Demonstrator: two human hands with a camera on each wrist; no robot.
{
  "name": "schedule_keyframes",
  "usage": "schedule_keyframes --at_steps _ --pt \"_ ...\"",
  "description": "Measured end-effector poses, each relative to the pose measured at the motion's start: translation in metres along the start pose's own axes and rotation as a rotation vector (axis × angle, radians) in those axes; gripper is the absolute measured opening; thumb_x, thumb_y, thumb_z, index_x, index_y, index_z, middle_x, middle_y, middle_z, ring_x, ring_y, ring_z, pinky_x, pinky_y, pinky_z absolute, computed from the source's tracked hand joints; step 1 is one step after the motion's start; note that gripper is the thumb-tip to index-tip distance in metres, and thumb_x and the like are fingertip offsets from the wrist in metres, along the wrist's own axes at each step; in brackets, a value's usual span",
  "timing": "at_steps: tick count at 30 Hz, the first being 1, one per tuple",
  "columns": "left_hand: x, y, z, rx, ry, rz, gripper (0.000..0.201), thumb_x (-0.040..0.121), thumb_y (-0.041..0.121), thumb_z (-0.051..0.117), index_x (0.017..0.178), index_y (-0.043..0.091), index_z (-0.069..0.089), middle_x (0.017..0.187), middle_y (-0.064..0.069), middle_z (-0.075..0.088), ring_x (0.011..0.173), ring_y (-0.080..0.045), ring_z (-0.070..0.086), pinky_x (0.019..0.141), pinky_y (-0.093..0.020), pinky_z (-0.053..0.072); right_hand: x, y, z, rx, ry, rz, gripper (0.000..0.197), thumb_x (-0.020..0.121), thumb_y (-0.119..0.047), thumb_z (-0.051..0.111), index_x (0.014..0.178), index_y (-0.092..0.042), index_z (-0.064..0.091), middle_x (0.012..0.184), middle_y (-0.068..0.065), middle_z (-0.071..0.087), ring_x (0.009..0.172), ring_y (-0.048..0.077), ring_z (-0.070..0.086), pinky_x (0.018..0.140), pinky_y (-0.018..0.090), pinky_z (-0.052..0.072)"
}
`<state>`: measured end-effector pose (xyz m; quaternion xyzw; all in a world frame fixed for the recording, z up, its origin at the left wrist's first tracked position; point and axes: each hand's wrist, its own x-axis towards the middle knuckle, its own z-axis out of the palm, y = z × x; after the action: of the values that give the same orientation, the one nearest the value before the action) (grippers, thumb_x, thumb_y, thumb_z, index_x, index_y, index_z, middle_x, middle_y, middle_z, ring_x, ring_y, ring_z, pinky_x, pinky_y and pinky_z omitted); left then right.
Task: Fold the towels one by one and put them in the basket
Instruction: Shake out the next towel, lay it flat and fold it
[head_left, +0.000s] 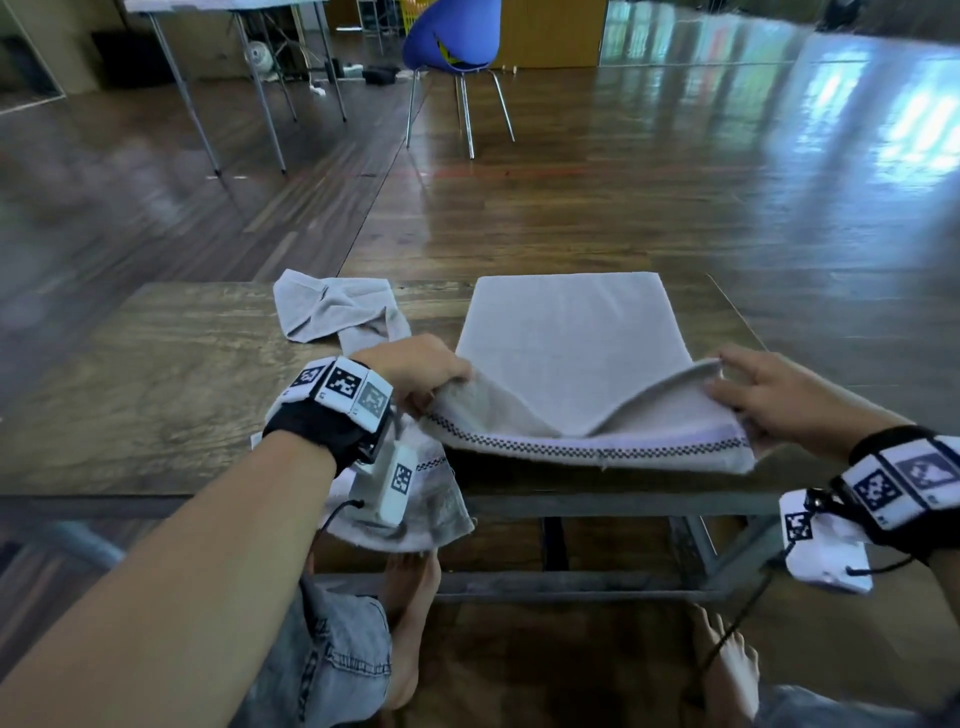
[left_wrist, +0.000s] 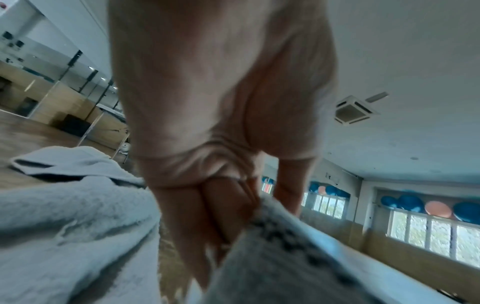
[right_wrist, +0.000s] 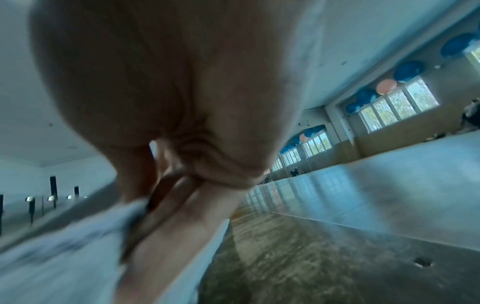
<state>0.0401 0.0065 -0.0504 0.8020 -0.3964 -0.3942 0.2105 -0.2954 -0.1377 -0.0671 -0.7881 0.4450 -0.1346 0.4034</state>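
Observation:
A pale grey towel with a dark checked border lies spread on the wooden table, its near end lifted off the surface. My left hand pinches the near left corner, and the same towel shows under that hand's fingers in the left wrist view. My right hand pinches the near right corner, thumb on top; the towel is blurred in the right wrist view. A second grey towel lies crumpled at the far left. A third towel hangs over the near edge under my left wrist. No basket is in view.
The table's near edge and metal frame are just in front of my knees and bare feet. A blue chair stands on the glossy wooden floor beyond the table. Folding tables stand at the far left.

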Motion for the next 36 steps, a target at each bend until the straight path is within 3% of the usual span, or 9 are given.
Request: schedule_keyframes --at_steps 3,8,11,13,19,25,27,31,36 --pt "-0.005 -0.003 -0.002 0.004 -0.076 -0.082 0.026 0.089 0.028 0.064 0.103 0.006 0.061 0.087 -0.013 0.061 0.069 -0.029 0.059 0.058 -0.032 0.05 -0.007 0.002 -0.003 0.119 -0.132 0.141 0.015 0.103 -0.017 0.053 0.088 -0.018 0.053 0.042 -0.005 0.045 0.032 0.01 0.046 0.035 0.02 0.039" --pt "0.001 0.003 0.0 0.163 0.24 0.165 0.01 0.089 0.019 0.059 0.083 0.014 0.065 0.082 -0.008 0.064 0.067 -0.022 0.061 0.058 -0.026 0.05 0.01 0.004 -0.003 0.045 0.236 0.099 0.012 0.1 -0.021 0.054 0.091 -0.013 0.051 0.052 -0.002 0.061 0.036 0.011 0.055 0.033 0.022 0.038" --pt "0.012 0.004 0.007 -0.083 0.447 0.226 0.013 0.088 0.022 0.056 0.076 0.023 0.056 0.066 0.002 0.055 0.054 -0.015 0.051 0.052 -0.025 0.042 0.028 0.011 0.004 -0.075 0.428 0.089 0.012 0.098 -0.027 0.053 0.101 -0.018 0.047 0.08 0.003 0.06 0.061 0.022 0.058 0.051 0.029 0.04" --pt "0.021 0.008 0.013 -0.179 0.51 0.252 0.008 0.09 0.02 0.055 0.083 0.021 0.053 0.072 0.001 0.055 0.058 -0.017 0.053 0.056 -0.029 0.048 0.037 0.015 0.01 -0.105 0.464 0.083 0.01 0.097 -0.027 0.051 0.093 -0.022 0.043 0.08 0.001 0.055 0.066 0.023 0.052 0.056 0.032 0.037" --pt "0.045 0.014 0.027 -0.044 0.411 0.224 0.014 0.089 0.022 0.06 0.081 0.013 0.053 0.08 -0.009 0.064 0.072 -0.025 0.059 0.076 -0.042 0.056 0.049 0.018 0.031 -0.151 0.383 0.067 0.017 0.092 -0.015 0.055 0.084 -0.023 0.042 0.08 -0.001 0.054 0.065 0.011 0.05 0.041 0.015 0.034" --pt "0.055 0.011 0.034 0.214 0.357 0.175 0.032 0.083 0.031 0.066 0.06 0.009 0.06 0.05 -0.002 0.063 0.054 -0.027 0.065 0.049 -0.028 0.049 0.054 0.018 0.04 -0.315 0.198 0.157 0.01 0.093 -0.02 0.052 0.098 -0.011 0.05 0.099 0.01 0.057 0.082 0.027 0.056 0.059 0.033 0.038" --pt "0.059 0.011 0.032 0.235 0.364 0.149 0.038 0.082 0.032 0.068 0.055 0.013 0.05 0.046 0.002 0.052 0.047 -0.021 0.055 0.044 -0.024 0.035 0.056 0.017 0.038 -0.326 0.211 0.135 0.019 0.094 -0.019 0.049 0.087 -0.002 0.053 0.092 0.015 0.059 0.078 0.029 0.055 0.059 0.034 0.037" --pt "0.066 0.008 0.024 0.218 0.299 0.152 0.044 0.086 0.025 0.071 0.052 0.013 0.046 0.048 -0.003 0.047 0.049 -0.023 0.05 0.055 -0.03 0.041 0.057 0.014 0.033 -0.282 0.309 0.037 0.045 0.102 -0.03 0.046 0.064 -0.006 0.044 0.062 0.008 0.051 0.058 0.018 0.046 0.05 0.032 0.03" --pt "0.068 0.017 0.016 0.096 0.396 0.206 0.015 0.078 0.011 0.076 0.073 0.012 0.061 0.065 -0.003 0.061 0.058 -0.021 0.057 0.059 -0.031 0.05 0.067 0.016 0.022 -0.246 0.419 -0.013 0.045 0.101 -0.031 0.048 0.067 -0.001 0.049 0.061 0.009 0.053 0.057 0.019 0.047 0.054 0.03 0.035"
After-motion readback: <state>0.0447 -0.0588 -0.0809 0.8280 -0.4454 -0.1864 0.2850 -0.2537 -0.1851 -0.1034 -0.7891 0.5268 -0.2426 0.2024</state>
